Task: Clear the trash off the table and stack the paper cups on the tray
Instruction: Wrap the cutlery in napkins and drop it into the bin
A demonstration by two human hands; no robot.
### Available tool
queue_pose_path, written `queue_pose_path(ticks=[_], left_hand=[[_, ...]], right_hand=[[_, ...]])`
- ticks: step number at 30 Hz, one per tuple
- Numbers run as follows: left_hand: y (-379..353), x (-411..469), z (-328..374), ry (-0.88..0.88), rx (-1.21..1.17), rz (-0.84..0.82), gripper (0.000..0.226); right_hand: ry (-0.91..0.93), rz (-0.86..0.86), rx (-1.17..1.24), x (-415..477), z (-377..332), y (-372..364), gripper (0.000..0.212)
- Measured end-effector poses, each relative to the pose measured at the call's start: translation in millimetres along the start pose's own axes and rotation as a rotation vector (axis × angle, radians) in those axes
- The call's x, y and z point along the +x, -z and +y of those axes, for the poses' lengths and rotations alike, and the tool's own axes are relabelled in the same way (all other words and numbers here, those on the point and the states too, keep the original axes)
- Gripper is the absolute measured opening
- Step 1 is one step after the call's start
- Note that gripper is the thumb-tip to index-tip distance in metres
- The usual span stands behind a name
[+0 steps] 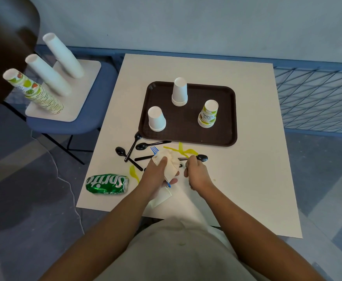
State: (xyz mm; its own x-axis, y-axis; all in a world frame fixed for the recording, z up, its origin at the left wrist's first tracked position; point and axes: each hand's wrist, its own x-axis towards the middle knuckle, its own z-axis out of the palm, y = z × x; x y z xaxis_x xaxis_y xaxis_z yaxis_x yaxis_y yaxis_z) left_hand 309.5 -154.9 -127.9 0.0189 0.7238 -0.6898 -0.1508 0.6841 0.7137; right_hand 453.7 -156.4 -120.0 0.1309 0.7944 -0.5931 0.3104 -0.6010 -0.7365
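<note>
table (247, 179): white top, work surface; trash clusters at the near edge just in front of the tray, within easy reach of both hands.
tray (223, 110): brown, sits mid-table; holds three upside-down cup stacks, nothing else visible in it.
plain cup stack, back (179, 92): several nested white cups, mouth down so they nest and stay put.
plain cup stack, left (156, 119): same, shorter by my read.
printed cup stack (208, 114): fruit-print cups kept apart from the plain ones, likely sorted by pattern.
Sprite can (107, 183): crushed, on its side near the table's left front corner, untouched.
left hand (159, 175): fingers curled shut around a crumpled napkin (169, 162) plus a blue fork (154, 150) poking out both ends; looks like it serves as the collecting hand.
right hand (196, 173): fingers pinched closed on the handle of a black spoon (201, 158), bowl pointing right, at table level.
loose cutlery: more black spoons (143, 146) and yellow utensils (183, 151) lie between hands and tray, still to clear.
status: cups look done; trash pickup partway.
</note>
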Motion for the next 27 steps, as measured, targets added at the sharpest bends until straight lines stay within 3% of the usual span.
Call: queue_pose_path(ticks=[7,12,16,19,22,27], left_hand=[[9,-2,5,0.054,0.035,0.001,0.022],[8,-7,11,0.068,-0.012,-0.028,0.020],[9,-7,14,0.084,-0.082,-0.081,0.025],[12,-6,14,0.078,-0.094,-0.086,0.033],[15,-6,15,0.074,-0.043,-0.030,0.037],[22,-5,15,0.052,-0.071,0.040,0.033]], right_hand=[[0.255,0.060,-0.177,-11,1,-18,0.020],[0.617,0.110,-0.368,-19,-1,-32,0.032],[0.510,0.105,-0.240,-20,3,-39,0.050],[0.412,0.099,-0.137,-20,4,-45,0.034],[0.493,0.151,-0.171,-17,4,-48,0.013],[0.597,0.189,-0.216,-13,6,-54,0.019]])
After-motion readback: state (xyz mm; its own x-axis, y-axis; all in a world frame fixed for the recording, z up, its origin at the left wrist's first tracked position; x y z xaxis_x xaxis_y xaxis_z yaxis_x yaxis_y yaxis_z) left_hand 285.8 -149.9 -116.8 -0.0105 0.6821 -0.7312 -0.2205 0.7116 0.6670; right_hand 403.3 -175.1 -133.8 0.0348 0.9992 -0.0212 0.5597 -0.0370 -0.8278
